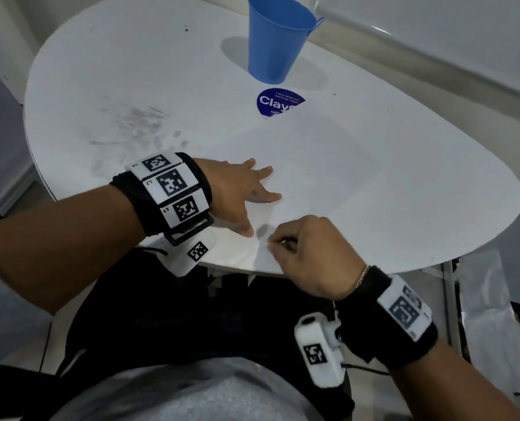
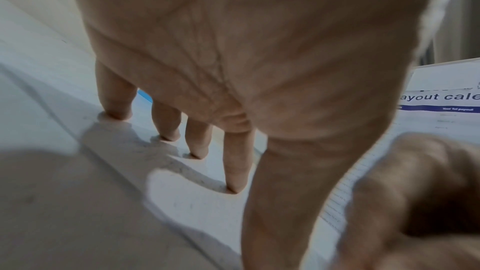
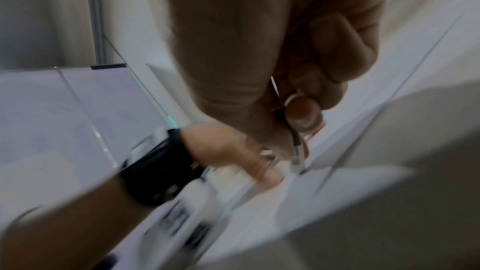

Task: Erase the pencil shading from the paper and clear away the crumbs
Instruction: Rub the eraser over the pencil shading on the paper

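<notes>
From the head view, the left hand (image 1: 240, 189) lies flat with fingers spread on the paper (image 1: 313, 165) near the tabletop's (image 1: 100, 86) near edge, beside a small grey pencil shading (image 1: 262, 230), while the right hand (image 1: 307, 253) is curled over it. In the left wrist view the fingertips (image 2: 235, 187) press down straight. In the blurred right wrist view the right hand pinches a thin pencil-like tool (image 3: 297, 147); I judge hard rubbing could crease or tear the sheet if the pressing hand slips.
</notes>
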Tool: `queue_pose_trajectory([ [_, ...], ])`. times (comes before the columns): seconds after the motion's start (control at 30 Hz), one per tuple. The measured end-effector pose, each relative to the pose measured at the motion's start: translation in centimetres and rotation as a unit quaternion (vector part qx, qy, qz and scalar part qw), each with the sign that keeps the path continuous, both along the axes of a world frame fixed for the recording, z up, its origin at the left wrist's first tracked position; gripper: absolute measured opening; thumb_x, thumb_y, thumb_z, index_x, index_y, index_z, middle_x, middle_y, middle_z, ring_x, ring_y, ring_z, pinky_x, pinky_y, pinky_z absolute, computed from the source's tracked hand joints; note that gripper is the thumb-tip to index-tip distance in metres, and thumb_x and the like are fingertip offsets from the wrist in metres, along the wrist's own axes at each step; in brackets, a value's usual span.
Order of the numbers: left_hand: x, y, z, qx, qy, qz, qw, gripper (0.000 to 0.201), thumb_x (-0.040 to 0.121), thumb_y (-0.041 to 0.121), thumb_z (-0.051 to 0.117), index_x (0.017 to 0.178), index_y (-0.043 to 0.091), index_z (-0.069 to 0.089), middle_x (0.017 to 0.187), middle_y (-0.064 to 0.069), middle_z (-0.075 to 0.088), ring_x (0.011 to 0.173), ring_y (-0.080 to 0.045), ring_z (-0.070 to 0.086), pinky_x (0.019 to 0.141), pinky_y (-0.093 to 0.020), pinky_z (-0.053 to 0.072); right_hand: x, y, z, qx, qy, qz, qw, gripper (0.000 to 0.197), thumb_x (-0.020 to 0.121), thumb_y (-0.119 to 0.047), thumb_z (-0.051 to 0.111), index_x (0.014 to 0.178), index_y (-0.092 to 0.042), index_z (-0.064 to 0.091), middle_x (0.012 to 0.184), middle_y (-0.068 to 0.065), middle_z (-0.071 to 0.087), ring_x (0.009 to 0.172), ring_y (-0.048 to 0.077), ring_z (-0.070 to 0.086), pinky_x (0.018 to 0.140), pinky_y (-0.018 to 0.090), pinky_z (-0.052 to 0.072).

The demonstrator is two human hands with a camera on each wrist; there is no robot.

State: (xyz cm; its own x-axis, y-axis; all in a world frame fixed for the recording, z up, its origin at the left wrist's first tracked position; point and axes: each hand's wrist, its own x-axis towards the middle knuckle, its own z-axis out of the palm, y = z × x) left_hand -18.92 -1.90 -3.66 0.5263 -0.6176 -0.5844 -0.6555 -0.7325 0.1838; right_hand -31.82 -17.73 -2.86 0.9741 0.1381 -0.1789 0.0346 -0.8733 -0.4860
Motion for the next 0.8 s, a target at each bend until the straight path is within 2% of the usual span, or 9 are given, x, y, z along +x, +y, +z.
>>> queue_pose_trajectory([
  [0.07,0.0,0.0,0.0,0.000,-0.004,-0.001,1.000,0.085,0.092,0.056,0.062,0.154,0.056,0.004,0.164,0.018,-0.023,0.151,-0.011,-0.023,0.125,-0.052,0.008,1.5,-1.8,-0.3,-0.004,-0.018,-0.060,0.998,0.014,0.088,-0.021,0.064,0.082,-0.020,0.077,0.073,-0.007,0.072,0.070,0.013,0.064,0.068,0.026,0.049],
  [0.13,-0.1,0.0,0.0,0.004,-0.008,-0.005,1.000,0.084,0.092,0.056,0.060,0.155,0.055,0.003,0.164,0.016,-0.023,0.152,-0.012,-0.023,0.125,-0.052,0.007,2.1,-2.8,-0.4,0.009,-0.033,-0.101,0.994,0.014,0.087,-0.020,0.065,0.080,-0.021,0.077,0.067,-0.010,0.068,0.063,0.008,0.060,0.066,0.021,0.043],
  [0.2,-0.1,0.0,0.1,0.006,-0.009,-0.007,1.000,0.084,0.093,0.056,0.060,0.155,0.055,0.003,0.164,0.016,-0.023,0.152,-0.012,-0.023,0.126,-0.052,0.006,1.1,-1.4,-0.6,0.014,-0.024,-0.057,0.998,0.014,0.086,-0.019,0.065,0.078,-0.020,0.076,0.058,-0.014,0.059,0.056,0.004,0.052,0.062,0.021,0.040],
  [0.27,-0.1,0.0,0.1,0.005,-0.004,-0.007,1.000,0.085,0.092,0.056,0.061,0.155,0.055,0.004,0.164,0.016,-0.023,0.152,-0.012,-0.024,0.126,-0.052,0.006,-0.3,0.7,-0.2,0.023,-0.004,0.000,1.000,0.013,0.087,-0.020,0.065,0.081,-0.020,0.076,0.058,-0.012,0.060,0.056,0.007,0.054,0.061,0.026,0.045],
  [0.33,0.0,0.0,0.1,0.004,-0.005,-0.007,1.000,0.085,0.092,0.056,0.061,0.155,0.055,0.004,0.164,0.016,-0.024,0.152,-0.012,-0.024,0.126,-0.052,0.006,0.3,0.0,-0.3,0.011,-0.004,-0.020,1.000,0.013,0.088,-0.021,0.064,0.084,-0.020,0.077,0.071,-0.007,0.071,0.068,0.014,0.065,0.068,0.029,0.052],
  [0.4,-0.1,0.0,0.1,0.004,-0.007,-0.005,1.000,0.085,0.092,0.056,0.060,0.155,0.055,0.003,0.164,0.016,-0.024,0.152,-0.012,-0.024,0.126,-0.052,0.005,1.4,-1.3,-0.3,0.004,-0.028,-0.066,0.997,0.014,0.088,-0.021,0.065,0.084,-0.020,0.078,0.078,-0.005,0.074,0.076,0.017,0.068,0.073,0.030,0.053],
  [0.57,-0.2,-0.1,0.1,0.006,-0.009,-0.007,1.000,0.086,0.092,0.056,0.062,0.155,0.055,0.004,0.164,0.016,-0.024,0.152,-0.012,-0.024,0.126,-0.053,0.006,-0.1,0.7,-0.5,0.011,-0.017,-0.006,1.000,0.015,0.087,-0.023,0.063,0.080,-0.020,0.075,0.066,-0.006,0.069,0.066,0.019,0.063,0.067,0.034,0.053],
  [0.7,-0.3,0.0,0.2,0.003,-0.009,-0.003,1.000,0.085,0.092,0.054,0.062,0.155,0.055,0.005,0.164,0.016,-0.023,0.152,-0.012,-0.023,0.125,-0.053,0.008,1.6,-1.7,-0.4,-0.005,-0.039,-0.087,0.995,0.015,0.087,-0.021,0.064,0.081,-0.020,0.077,0.072,-0.005,0.072,0.073,0.020,0.066,0.073,0.034,0.054],
  [0.8,-0.1,-0.1,0.2,0.002,-0.004,-0.003,1.000,0.086,0.091,0.054,0.063,0.155,0.055,0.005,0.164,0.016,-0.023,0.152,-0.012,-0.023,0.125,-0.054,0.008,0.4,0.1,-0.4,0.001,-0.029,-0.024,0.999,0.014,0.087,-0.021,0.063,0.081,-0.020,0.076,0.070,-0.003,0.071,0.069,0.021,0.065,0.069,0.035,0.054],
])
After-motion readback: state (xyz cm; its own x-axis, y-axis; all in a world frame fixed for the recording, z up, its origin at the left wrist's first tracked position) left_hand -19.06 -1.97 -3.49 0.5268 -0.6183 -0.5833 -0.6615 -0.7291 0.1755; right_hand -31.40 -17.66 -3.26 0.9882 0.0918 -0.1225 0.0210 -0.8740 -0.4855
